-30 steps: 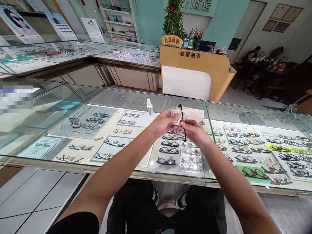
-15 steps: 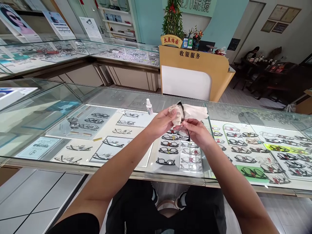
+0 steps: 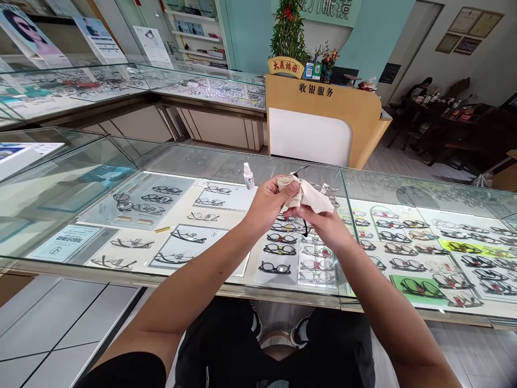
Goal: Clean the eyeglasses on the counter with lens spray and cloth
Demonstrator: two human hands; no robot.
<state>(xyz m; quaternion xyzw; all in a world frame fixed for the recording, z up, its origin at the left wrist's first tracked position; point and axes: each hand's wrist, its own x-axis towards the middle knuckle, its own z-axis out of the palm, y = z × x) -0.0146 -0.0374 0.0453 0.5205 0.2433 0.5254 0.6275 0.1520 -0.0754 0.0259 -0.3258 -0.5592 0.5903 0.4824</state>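
Note:
Above the glass counter my left hand [image 3: 271,202] pinches a cream-coloured cloth [image 3: 315,198], thumb on top, folded over a pair of dark-framed eyeglasses [image 3: 305,228]. Most of the frame is hidden by cloth and fingers; one dark temple hangs below, and another thin dark part sticks out at the top. My right hand [image 3: 329,229] is closed under the cloth from the right, fingers at the eyeglasses. A small white spray bottle [image 3: 248,177] stands upright on the counter, left of and beyond my hands.
The glass display counter [image 3: 226,285] runs across in front of me, with rows of eyeglasses inside. Farther back are another glass case [image 3: 202,108] and a wooden cashier desk [image 3: 367,118] with a plant [image 3: 286,37]. A person [image 3: 422,86] is by a dark table at the far right.
The eyeglasses have turned in my hands, and the cloth now covers more of the frame. Its loose end has swung downward over my right fingers. The spray bottle stays put.

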